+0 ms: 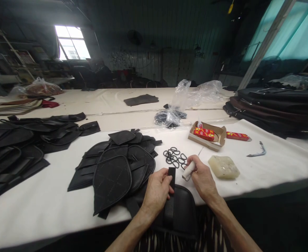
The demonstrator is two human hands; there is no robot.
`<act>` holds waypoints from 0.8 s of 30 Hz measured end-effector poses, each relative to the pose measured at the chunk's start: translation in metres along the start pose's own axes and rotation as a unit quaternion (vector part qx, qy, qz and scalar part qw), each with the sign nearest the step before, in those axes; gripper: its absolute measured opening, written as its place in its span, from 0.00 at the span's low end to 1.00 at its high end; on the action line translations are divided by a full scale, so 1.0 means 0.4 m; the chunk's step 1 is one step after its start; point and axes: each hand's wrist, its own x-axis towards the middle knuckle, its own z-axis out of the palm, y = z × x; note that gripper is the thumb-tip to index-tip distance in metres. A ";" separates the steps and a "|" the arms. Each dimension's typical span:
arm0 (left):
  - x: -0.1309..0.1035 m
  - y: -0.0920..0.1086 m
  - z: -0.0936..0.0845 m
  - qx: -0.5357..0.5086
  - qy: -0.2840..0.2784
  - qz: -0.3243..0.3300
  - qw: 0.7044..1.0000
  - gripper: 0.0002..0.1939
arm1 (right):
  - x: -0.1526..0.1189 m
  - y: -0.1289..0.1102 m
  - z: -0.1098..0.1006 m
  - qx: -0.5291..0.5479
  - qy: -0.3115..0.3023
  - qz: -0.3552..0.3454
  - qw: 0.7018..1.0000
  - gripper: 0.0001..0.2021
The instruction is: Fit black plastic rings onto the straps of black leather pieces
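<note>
My left hand (157, 190) pinches a black strap (172, 175) that stands up from a black padded panel (184, 210) at the table's front edge. The lower part of this panel hangs over my lap. My right hand (203, 178) is closed just to the right of the strap. In its fingers is a white cylindrical thing (189, 170) with a darker lower end; its kind is unclear. Beyond the hands lies a loose cluster of black D-rings (174, 157). A pile of similar black panels (111, 178) is beside my left hand.
Right of my hand sits a yellowish waxy block (224, 167). Behind it are a cardboard tray (206, 143) with red boxes, another red box (238, 136) and a bent metal piece (257, 151). More black panels (25, 140) lie left; dark stacked material (277, 108) stands right.
</note>
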 end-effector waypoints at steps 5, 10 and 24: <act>-0.011 -0.001 0.004 -0.036 0.025 0.012 0.999 0.06 | -0.031 -0.031 0.020 0.045 0.045 -0.029 0.998 0.04; -0.008 -0.011 0.010 -0.070 0.027 0.003 0.997 0.07 | -0.048 -0.053 0.038 0.042 0.085 -0.066 0.993 0.01; -0.010 -0.029 0.014 -0.103 0.018 0.037 0.994 0.11 | -0.051 -0.040 0.025 -0.070 0.018 -0.329 0.942 0.14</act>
